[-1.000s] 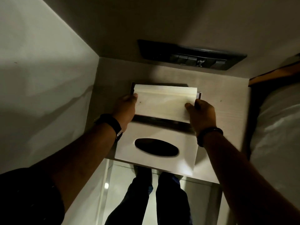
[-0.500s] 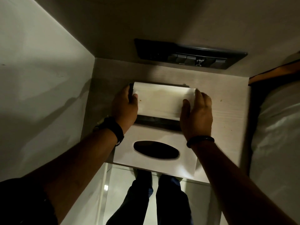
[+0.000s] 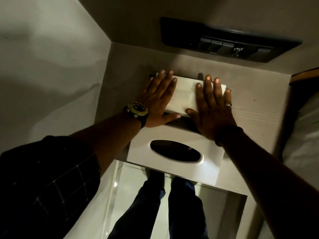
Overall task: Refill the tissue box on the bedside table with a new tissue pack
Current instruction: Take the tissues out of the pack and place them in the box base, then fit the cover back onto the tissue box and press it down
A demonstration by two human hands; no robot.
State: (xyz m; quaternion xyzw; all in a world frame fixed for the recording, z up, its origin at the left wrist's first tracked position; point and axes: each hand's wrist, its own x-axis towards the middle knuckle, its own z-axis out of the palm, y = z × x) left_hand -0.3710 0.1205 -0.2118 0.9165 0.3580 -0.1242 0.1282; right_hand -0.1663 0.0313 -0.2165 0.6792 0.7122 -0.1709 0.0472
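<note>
Head view: the white rectangular tissue pack (image 3: 185, 96) was pressed into the dark box base by the flat, open-fingered left hand (image 3: 159, 99) and right hand (image 3: 213, 107), nothing gripped, while the white oval-slotted lid (image 3: 174, 152) on the pale wooden counter (image 3: 255, 107) was judged not yet refitted.

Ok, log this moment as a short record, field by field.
setting: bedside table, dim light
tissue pack: white, lying in the open box base
left hand: flat, palm down on the pack's left end
right hand: flat, palm down on the pack's right end
lid: white, oval slot, off the box, lying nearer the person
switch panel: dark, on the wall behind
stage: pack pressed in, lid not yet on
</note>
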